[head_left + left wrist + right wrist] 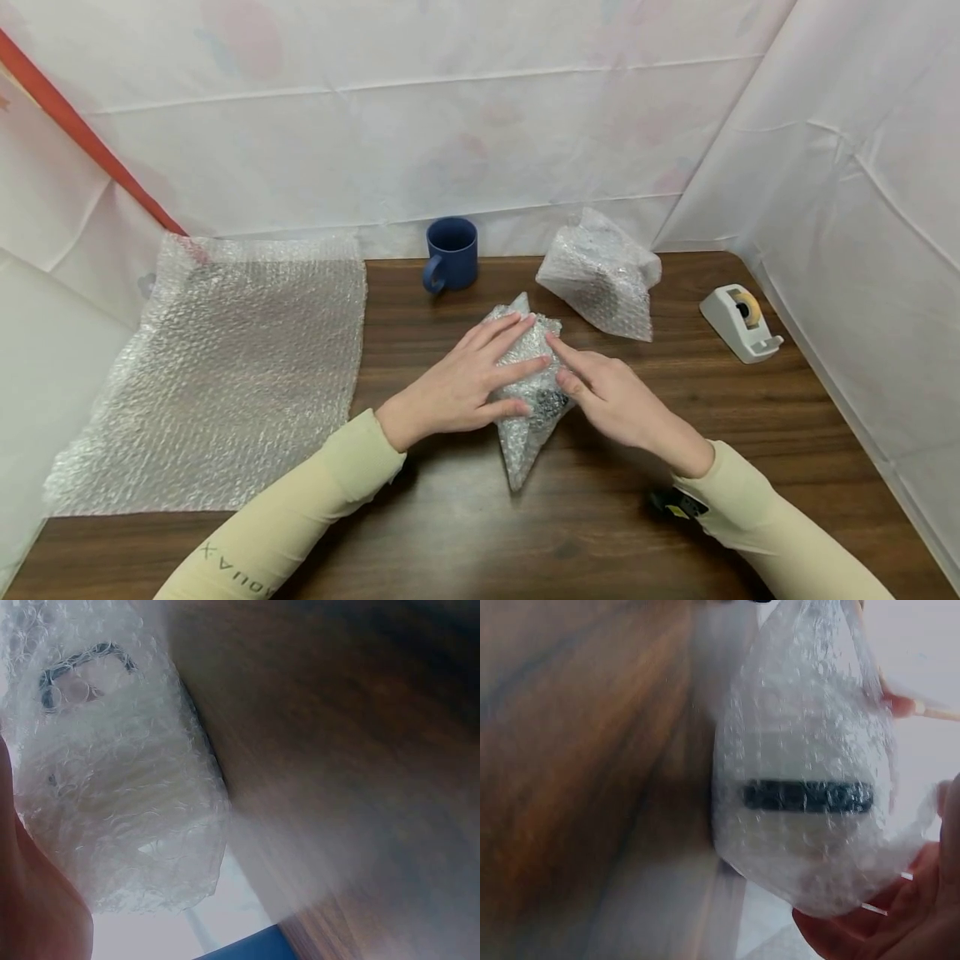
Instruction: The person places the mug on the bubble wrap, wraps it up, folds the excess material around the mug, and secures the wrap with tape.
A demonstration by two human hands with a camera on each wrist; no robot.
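A bubble-wrapped bundle (517,442) lies on the table before me, its wrap drawn out to points at the near and far ends. Through the plastic shows a pale thing with a dark loop like a handle; the rest of its form is blurred. My left hand (468,375) lies across the top of the bundle, fingers spread and straight. From the right side my right hand (618,400) touches the wrap, index finger stretched along it and thumb bent beside it. Its other fingers are hidden in the head view. The right wrist view shows fingers (900,922) against the bundle's end.
A flat sheet of bubble wrap (247,358) covers the table's left side. Behind the bundle stands a blue mug (453,258). A second bubble-wrapped bundle (603,275) sits at the back right, and a white tape dispenser (738,325) near the right edge. White curtains (450,125) enclose the table.
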